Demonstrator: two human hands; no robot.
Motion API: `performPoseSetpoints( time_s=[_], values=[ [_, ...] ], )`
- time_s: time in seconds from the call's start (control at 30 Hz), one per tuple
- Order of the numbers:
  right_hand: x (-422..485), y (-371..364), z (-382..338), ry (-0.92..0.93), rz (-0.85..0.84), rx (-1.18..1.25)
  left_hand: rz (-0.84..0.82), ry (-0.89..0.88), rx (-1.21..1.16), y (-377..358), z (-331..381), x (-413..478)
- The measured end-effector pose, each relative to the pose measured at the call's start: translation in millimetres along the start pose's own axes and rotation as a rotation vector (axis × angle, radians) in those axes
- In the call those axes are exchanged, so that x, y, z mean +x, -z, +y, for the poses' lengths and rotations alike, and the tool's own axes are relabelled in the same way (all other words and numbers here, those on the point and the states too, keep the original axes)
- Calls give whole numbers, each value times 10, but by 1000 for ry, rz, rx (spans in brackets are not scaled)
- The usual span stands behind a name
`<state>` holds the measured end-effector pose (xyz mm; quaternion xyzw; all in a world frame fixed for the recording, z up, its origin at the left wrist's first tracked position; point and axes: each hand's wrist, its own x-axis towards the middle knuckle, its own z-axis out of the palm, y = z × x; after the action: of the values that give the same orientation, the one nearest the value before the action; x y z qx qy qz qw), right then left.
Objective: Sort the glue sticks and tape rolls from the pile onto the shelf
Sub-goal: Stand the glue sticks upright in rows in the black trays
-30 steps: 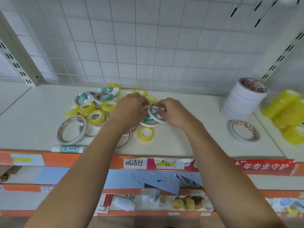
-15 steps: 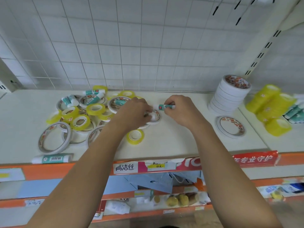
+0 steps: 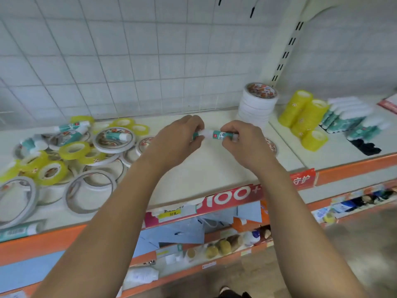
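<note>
Shop shelf (image 3: 193, 179): white, smooth, matt board with an orange price strip along the front edge and a white wire grid (image 3: 150, 61) behind.

Both hands are raised over the bare middle of the shelf. The left hand (image 3: 178, 140) and right hand (image 3: 242, 143) each pinch an end of a glue stick (image 3: 217, 134), fingers curled round it. It is held level between them. Whether this is one stick or two end to end, I cannot tell.

- Stick: slim plastic cylinder, teal label, white section.
- Pile (image 3: 75, 151), left: flat white rings and glossy translucent yellow rolls overlapping, with glue sticks lying on top.
- Sorted groups, right: white roll stack (image 3: 256, 104), yellow roll columns (image 3: 305, 112), glue stick row (image 3: 348, 119).

Judgement: the two-handed hold probably squares the stick before it joins that row.
</note>
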<state>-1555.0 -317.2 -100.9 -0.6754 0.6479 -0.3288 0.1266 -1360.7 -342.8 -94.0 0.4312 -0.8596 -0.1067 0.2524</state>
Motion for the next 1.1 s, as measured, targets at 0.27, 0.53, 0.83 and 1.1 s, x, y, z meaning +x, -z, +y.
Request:
performPoseSetpoints(
  time_s=[0.27, 0.53, 0.83, 1.1],
  values=[
    [-366, 765, 820, -99, 123, -13, -102, -137, 13, -705, 881, 355],
    [-671, 1595, 2041, -134, 140, -35, -120, -203, -4, -1534, 1929, 871],
    [-669, 2327, 3051, -142, 119, -12, -93, -151, -35, -2314, 2791, 1493],
    [-463, 2420, 3441, -167, 163, -57, -175, -144, -29, -2655, 2869, 1861]
  ],
)
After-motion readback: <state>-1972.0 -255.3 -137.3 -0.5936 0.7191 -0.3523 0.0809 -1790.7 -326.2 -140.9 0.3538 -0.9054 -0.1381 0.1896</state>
